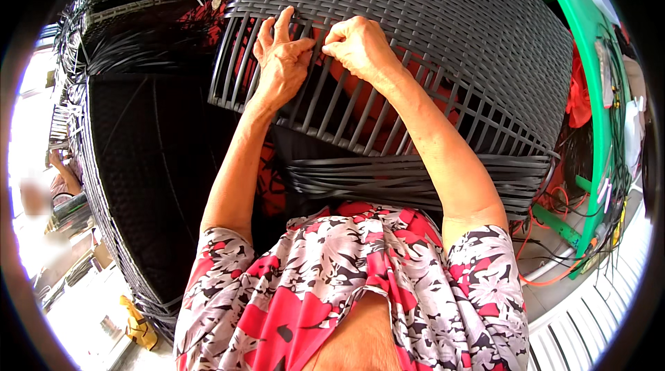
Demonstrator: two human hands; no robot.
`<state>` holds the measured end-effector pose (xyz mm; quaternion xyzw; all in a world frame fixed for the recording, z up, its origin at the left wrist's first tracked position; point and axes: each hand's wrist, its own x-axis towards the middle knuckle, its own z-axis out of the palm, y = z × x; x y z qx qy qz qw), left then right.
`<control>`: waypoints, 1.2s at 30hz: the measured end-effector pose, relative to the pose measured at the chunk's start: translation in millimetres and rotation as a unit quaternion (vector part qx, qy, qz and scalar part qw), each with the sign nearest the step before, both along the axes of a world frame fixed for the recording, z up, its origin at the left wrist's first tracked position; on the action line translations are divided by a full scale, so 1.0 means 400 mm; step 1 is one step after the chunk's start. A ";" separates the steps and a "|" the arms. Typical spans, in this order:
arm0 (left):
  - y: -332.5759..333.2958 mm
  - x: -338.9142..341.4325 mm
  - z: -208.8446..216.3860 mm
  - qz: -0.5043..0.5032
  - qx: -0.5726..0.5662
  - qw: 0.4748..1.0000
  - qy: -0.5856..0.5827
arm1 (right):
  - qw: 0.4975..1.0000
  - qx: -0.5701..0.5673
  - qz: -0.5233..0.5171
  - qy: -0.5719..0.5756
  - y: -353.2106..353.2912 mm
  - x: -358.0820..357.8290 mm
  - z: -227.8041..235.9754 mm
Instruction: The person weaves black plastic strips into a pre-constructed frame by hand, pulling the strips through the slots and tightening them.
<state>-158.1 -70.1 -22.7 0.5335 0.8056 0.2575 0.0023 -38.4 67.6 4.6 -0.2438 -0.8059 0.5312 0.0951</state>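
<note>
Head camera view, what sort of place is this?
Probably a weaving workshop, perhaps for furniture: a partly woven dark panel with bare bars is before the person, flat dark strips gather below it, and loose strands bristle at upper left.

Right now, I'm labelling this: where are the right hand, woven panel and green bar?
Right hand [363,49], head view: back.
Woven panel [422,18], head view: woven face.
Green bar [601,153], head view: curved middle.

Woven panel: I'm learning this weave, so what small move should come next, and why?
Perhaps the right hand should weave onward across the bare bars: they stand uncovered below the dense weave, and that hand is pinched at its edge.
</note>
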 end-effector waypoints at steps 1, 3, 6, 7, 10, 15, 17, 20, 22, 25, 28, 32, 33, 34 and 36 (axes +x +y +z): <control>-0.001 -0.003 0.013 0.006 -0.007 0.999 -0.034 | 0.999 0.038 0.004 0.001 -0.004 0.006 -0.005; -0.008 -0.006 0.054 -0.010 0.068 0.995 -0.073 | 0.985 0.116 -0.025 0.122 -0.024 0.014 -0.012; -0.028 0.010 0.114 -0.001 0.090 0.996 -0.007 | 0.982 0.099 -0.024 0.158 -0.066 0.012 -0.010; -0.038 0.013 0.128 -0.001 0.119 0.992 -0.040 | 0.980 -0.051 -0.022 0.189 -0.074 0.008 -0.006; -0.056 -0.007 0.133 0.013 0.164 0.985 -0.048 | 0.974 -0.171 -0.033 0.143 -0.080 -0.019 0.008; -0.045 -0.080 0.028 0.068 0.022 0.997 0.031 | 0.993 0.105 -0.029 0.042 -0.066 -0.089 0.005; -0.037 -0.089 -0.016 0.078 -0.056 0.994 0.058 | 0.984 0.180 -0.003 0.001 -0.058 -0.114 -0.003; -0.040 -0.107 -0.032 0.065 -0.020 0.997 0.019 | 0.982 0.186 0.004 -0.011 -0.046 -0.125 -0.013; -0.044 -0.114 -0.022 0.058 -0.037 0.997 -0.017 | 0.991 0.129 -0.002 -0.029 -0.041 -0.122 -0.014; -0.049 -0.114 -0.005 0.050 -0.051 0.997 -0.037 | 0.989 0.141 -0.008 -0.037 -0.043 -0.118 -0.011; -0.048 -0.108 0.002 0.059 -0.068 0.995 -0.046 | 0.981 0.195 -0.008 -0.023 -0.059 -0.130 -0.008; -0.049 -0.097 0.030 0.071 -0.067 0.994 -0.051 | 0.983 0.178 0.010 0.047 -0.082 -0.135 -0.014; -0.054 -0.097 0.047 0.060 -0.015 0.997 -0.055 | 0.985 0.160 0.005 0.071 -0.088 -0.129 -0.016; -0.057 -0.095 0.067 0.072 -0.013 0.994 -0.084 | 0.987 0.142 -0.011 0.074 -0.091 -0.124 -0.017; -0.075 -0.069 0.102 0.087 0.038 0.995 0.031 | 0.964 0.183 -0.028 0.189 -0.107 -0.121 -0.015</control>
